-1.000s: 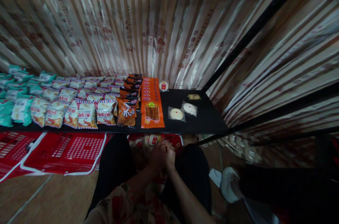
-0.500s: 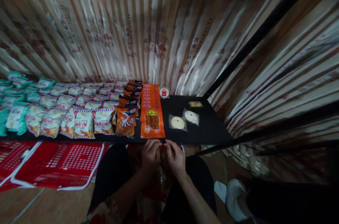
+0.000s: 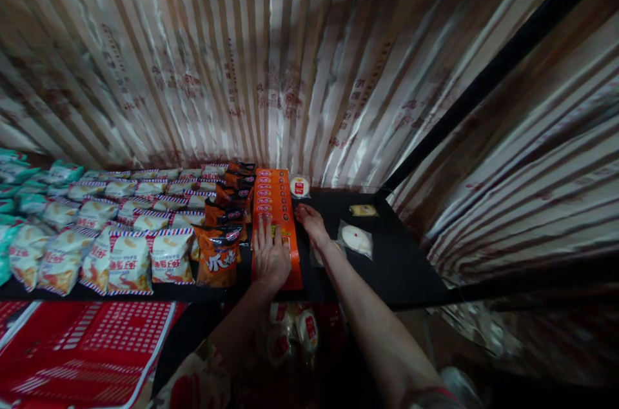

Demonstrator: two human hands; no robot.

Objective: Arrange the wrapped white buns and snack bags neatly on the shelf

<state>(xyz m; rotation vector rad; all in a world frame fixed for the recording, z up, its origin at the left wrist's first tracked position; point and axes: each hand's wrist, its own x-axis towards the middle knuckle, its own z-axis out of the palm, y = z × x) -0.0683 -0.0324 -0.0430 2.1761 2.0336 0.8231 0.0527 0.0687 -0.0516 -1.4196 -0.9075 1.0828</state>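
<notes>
While resting the left hand (image 3: 271, 260) flat on a long orange packet (image 3: 271, 193), lying on the table (image 3: 406, 260) at the middle of the dial with 12 towards the striped curtain (image 3: 271, 99), hold the right hand (image 3: 310, 225) just beside it at 3 o'clock. Have the left grip released, fingers straight and slightly apart; have the right fingers curled near the packet's edge, but cannot tell whether pinching it. Find a red-labelled round packet (image 3: 300, 187) at 1 o'clock, a white round packet (image 3: 358, 240) at 3, another pale packet (image 3: 316, 259) mostly hidden by the right forearm at 4, and a small yellow packet (image 3: 363, 210) between 2 and 3. See orange-brown bags (image 3: 217, 260) close by at 9 o'clock, then rows of white bags (image 3: 128, 260) with striped edges, then teal bags (image 3: 65, 171) farther out. Notice, lower than the tabletop, a red basket (image 3: 97, 348) at 8 o'clock and dim packets with red labels (image 3: 307, 329) at 6. Spot a black pole (image 3: 464, 83) slanting up at 2.
</notes>
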